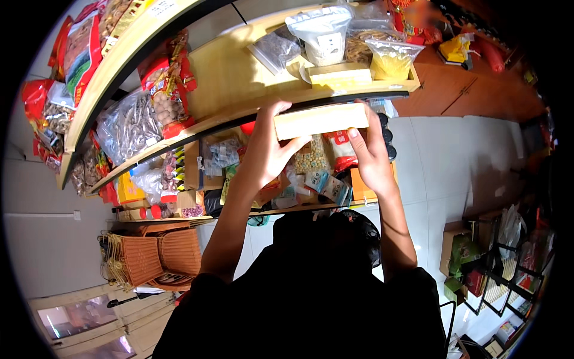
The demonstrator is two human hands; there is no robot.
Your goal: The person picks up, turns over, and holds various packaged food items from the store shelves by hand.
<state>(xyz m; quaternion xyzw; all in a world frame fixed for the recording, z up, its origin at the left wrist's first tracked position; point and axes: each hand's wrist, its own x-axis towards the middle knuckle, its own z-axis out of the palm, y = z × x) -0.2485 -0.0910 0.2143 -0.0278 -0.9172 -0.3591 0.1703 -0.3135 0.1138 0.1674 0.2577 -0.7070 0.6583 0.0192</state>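
Between my two hands is a cream-coloured rectangular box (321, 121), held level just before the dark front edge of the upper shelf. My left hand (274, 146) grips its left end, the thumb pressed along the underside. At the right end my right hand (372, 152) is closed on it, its thumb on the near face. Behind the box, a similar pale yellow box (341, 76) lies on the wooden shelf (224, 66). A white pouch (323, 36) and a clear bag of yellow grains (391, 58) stand beside that second box.
Below my hands, a lower shelf is crowded with a red and white packet (342, 149) and other bags. Bags of dried goods (128, 122) fill the left shelves. Wicker baskets (179, 248) are stacked at lower left. A black rack (502, 269) stands at right on the tiled floor (427, 179).
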